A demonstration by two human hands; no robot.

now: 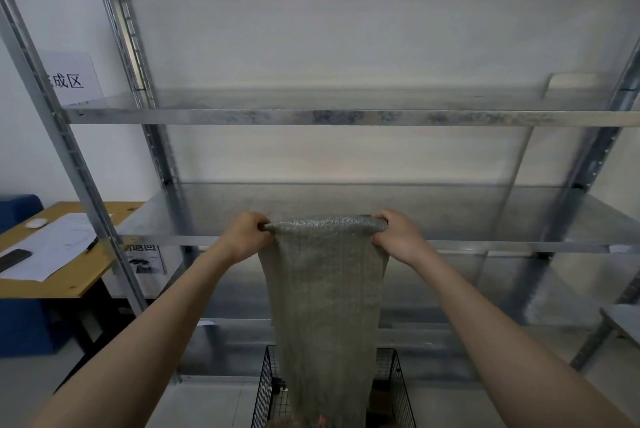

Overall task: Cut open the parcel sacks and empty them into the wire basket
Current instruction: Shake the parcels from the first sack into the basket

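Metal shelving rack [346, 116] fills frame, shelves bare, pale wall behind.
Grey woven sack [325, 306], centre frame: long axis vertical, rolled top edge horizontal, limp body hanging, lower end down inside black wire basket [398, 389] at bottom centre, on floor.
Wooden desk [79, 282], left edge: papers [55, 244], dark flat object.
Left hand [247, 237], right hand [398, 237]: one at each end of rolled top edge, fingers [258, 220] curled tight round fabric, both gripping sack.

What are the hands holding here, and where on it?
The grey sack, gripped at its raised end: left hand on the left corner, right hand on the right corner.
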